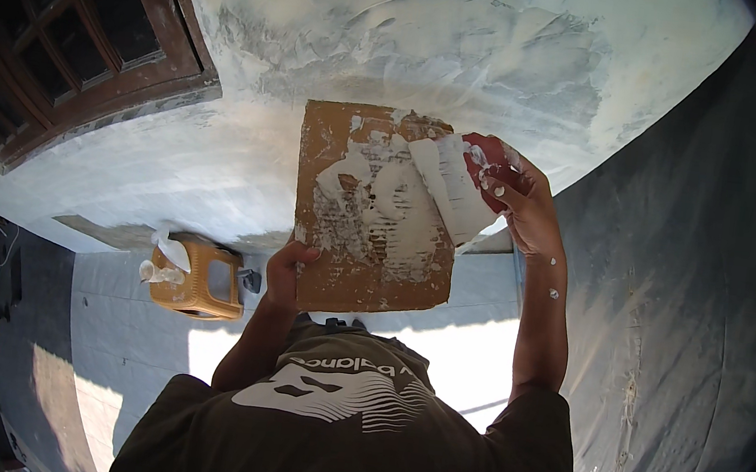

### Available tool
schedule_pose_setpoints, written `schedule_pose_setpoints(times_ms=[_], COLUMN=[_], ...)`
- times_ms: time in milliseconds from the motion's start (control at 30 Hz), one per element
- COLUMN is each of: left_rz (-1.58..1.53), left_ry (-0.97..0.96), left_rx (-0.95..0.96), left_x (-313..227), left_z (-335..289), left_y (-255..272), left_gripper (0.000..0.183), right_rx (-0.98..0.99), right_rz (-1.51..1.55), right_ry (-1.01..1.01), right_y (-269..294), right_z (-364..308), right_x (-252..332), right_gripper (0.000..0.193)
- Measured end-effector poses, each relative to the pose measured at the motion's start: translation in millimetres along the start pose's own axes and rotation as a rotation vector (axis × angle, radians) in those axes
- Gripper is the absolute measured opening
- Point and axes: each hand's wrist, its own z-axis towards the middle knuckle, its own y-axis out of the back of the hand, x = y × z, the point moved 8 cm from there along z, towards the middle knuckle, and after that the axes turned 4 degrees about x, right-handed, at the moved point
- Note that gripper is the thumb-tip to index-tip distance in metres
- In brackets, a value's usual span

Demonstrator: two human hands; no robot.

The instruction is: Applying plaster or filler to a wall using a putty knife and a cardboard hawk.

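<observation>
My left hand (285, 272) grips the lower left edge of a flat brown board (328, 142), with the thumb on its face. White putty (391, 205) lies smeared in ridges over the middle and right of the board. In my right hand (530, 207) is a wide putty knife (445, 183), held by its red grip. Its pale, putty-coated blade slants across the board's right side, and its edge appears to touch the putty there. White specks dot my right fingers and forearm.
Ahead rises a wall (402, 24) with patchy white and grey coating. A brown-framed window (123, 20) is at upper left. Below it stands an orange plastic stool (180, 296) with white items on top. A grey sheet (660, 296) hangs at right; sunlight patches the floor.
</observation>
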Motion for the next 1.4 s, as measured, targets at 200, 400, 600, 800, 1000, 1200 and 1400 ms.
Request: schedule_pose_setpoints(times_ms=[200,400,600,800,1000,1200,1400], left_rz=[0.032,0.061,0.074,0.0,0.069,0.061,-0.011], left_ry=[-0.023,-0.003,-0.053,0.015,-0.031,-0.058,0.001], left_rx=[0.012,-0.021,0.021,-0.065,-0.123,-0.103,-0.022], left_x=[181.8,407.0,491.7,472.6,445.2,453.7,458.5], left_z=[40.0,86.8,100.5,85.3,78.2,77.1,89.9], left_y=[-45.3,-85.9,-109.3,-87.6,-85.3,-97.9,-101.3], left_gripper=[0.052,0.052,0.052,0.049,0.047,0.049,0.05], right_rx=[0.014,0.005,0.076,0.189,0.236,0.22,0.147], right_rz=[-0.049,-0.032,-0.053,-0.032,0.124,0.349,0.409], right_ry=[0.018,0.019,0.03,-0.028,-0.14,-0.151,-0.094], right_y=[185.4,404.1,479.3,438.9,406.4,414.1,425.5], right_z=[-61.4,-141.8,-170.0,-166.5,-166.6,-181.5,-180.6], right_x=[-15.0,-47.8,-63.4,-77.2,-87.4,-81.7,-79.9], right_gripper=[0.049,0.047,0.049,0.052,0.048,0.049,0.048])
